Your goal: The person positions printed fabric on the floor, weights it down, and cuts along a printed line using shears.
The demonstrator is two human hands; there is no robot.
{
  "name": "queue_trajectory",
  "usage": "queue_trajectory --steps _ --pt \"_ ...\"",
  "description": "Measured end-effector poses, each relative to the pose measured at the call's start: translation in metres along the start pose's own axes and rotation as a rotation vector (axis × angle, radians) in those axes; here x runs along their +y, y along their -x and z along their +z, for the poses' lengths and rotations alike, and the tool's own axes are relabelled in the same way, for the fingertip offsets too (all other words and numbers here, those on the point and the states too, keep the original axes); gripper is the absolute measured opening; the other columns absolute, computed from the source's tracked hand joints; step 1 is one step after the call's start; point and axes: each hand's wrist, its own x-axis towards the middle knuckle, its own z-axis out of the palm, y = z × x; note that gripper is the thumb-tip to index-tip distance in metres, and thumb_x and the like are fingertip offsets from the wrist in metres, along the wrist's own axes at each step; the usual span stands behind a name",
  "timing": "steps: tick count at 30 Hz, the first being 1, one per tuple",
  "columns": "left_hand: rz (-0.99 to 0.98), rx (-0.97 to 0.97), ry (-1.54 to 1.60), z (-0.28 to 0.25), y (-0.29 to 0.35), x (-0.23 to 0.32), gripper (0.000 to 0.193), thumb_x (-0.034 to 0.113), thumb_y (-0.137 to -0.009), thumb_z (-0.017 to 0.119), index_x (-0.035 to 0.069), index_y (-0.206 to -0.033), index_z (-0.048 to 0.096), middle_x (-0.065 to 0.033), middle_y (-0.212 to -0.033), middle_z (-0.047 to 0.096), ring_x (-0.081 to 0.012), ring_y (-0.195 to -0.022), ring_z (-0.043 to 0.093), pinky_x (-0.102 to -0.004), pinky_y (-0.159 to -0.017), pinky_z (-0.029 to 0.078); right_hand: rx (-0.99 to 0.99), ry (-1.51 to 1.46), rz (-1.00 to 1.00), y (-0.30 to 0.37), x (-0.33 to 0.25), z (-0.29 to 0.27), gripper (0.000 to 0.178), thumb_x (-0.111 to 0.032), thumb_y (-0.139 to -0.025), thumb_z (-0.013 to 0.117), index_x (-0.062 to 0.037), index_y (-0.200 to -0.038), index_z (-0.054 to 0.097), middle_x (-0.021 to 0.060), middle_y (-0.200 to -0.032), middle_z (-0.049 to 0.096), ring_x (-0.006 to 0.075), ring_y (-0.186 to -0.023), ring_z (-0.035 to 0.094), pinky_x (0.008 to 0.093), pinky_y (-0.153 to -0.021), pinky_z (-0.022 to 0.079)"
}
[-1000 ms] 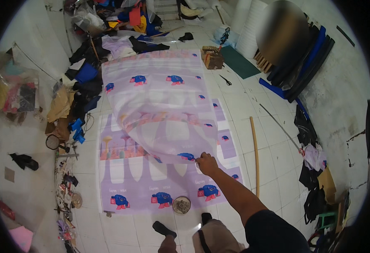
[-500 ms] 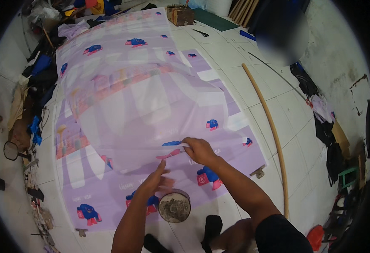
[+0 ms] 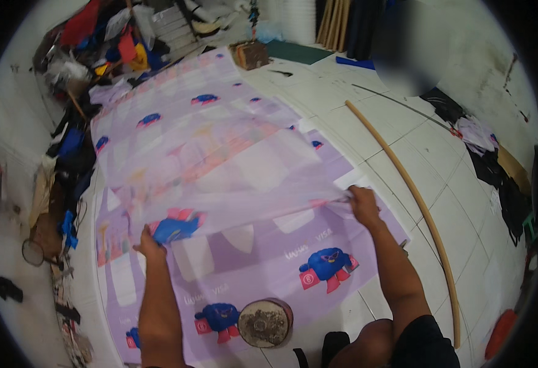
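Note:
A large lilac printed cloth (image 3: 244,162) with blue and pink cartoon figures lies over a second printed cloth (image 3: 266,248) on the tiled floor. My left hand (image 3: 150,241) is closed on the near left part of the upper cloth's edge. Farther right, my right hand (image 3: 365,207) pinches the same edge, with creases gathered at the fingers. Between the hands the edge is stretched and slightly raised, blurred by motion. Close to my feet, a round stained block (image 3: 263,323) stands on the near edge of the lower cloth.
A long tan pole (image 3: 413,190) lies along the right side, with a thin rod (image 3: 398,105) beyond it. Scissors (image 3: 281,73), a wooden block (image 3: 249,55) and a green mat (image 3: 298,52) are at the far end. Piled cloth and clutter (image 3: 73,141) line the left wall.
My hands have moved apart, left hand to the left and right hand to the right. The upper cloth's near edge is now spread between them, and my left hand has taken hold of it.

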Motion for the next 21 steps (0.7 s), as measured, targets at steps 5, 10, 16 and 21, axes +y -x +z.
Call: queue_trajectory --steps 5,10,16,21 --pt "0.196 -0.132 -0.295 -0.051 -0.011 0.039 0.063 0.003 -0.083 0.067 0.001 -0.13 0.026 -0.0166 -0.098 0.058 -0.026 -0.08 0.064 -0.0373 -0.067 0.056 -0.025 0.123 0.158 0.036 0.056 0.001 0.013 -0.007 -0.08 0.061 -0.0017 -0.091 0.063 0.021 -0.084 0.064 0.0418 -0.084 0.061 0.0498 -0.074 0.047" --pt "-0.157 -0.311 -0.72 -0.161 0.023 0.008 0.049 0.009 -0.083 0.067 0.004 -0.119 0.034 -0.0151 -0.09 0.057 -0.0189 -0.067 0.06 -0.0338 -0.056 0.054 -0.016 0.085 0.197 0.066 0.082 -0.008 0.018 -0.007 -0.087 0.058 -0.0027 -0.101 0.067 0.0199 -0.093 0.066 0.0392 -0.092 0.062 0.0465 -0.081 0.049" --pt "0.836 -0.458 -1.355 -0.17 0.005 -0.015 0.062 0.013 -0.073 0.071 0.001 -0.13 0.049 -0.025 -0.12 0.053 -0.0416 -0.114 0.05 -0.0469 -0.104 0.039 -0.179 0.223 0.236 0.085 0.087 -0.028 0.02 -0.005 -0.085 0.062 -0.0037 -0.104 0.067 0.0154 -0.106 0.065 0.0343 -0.103 0.06 0.0416 -0.091 0.048" --pt "1.004 -1.112 -1.606 -0.069 0.014 -0.046 0.081 0.005 -0.071 0.065 0.013 -0.146 0.038 -0.0267 -0.149 0.033 -0.0439 -0.136 0.036 -0.0453 -0.112 0.033 -0.058 0.303 0.209 0.08 0.076 -0.054 0.021 -0.002 -0.08 0.063 -0.0036 -0.101 0.068 0.014 -0.105 0.064 0.0341 -0.104 0.06 0.0418 -0.09 0.049"
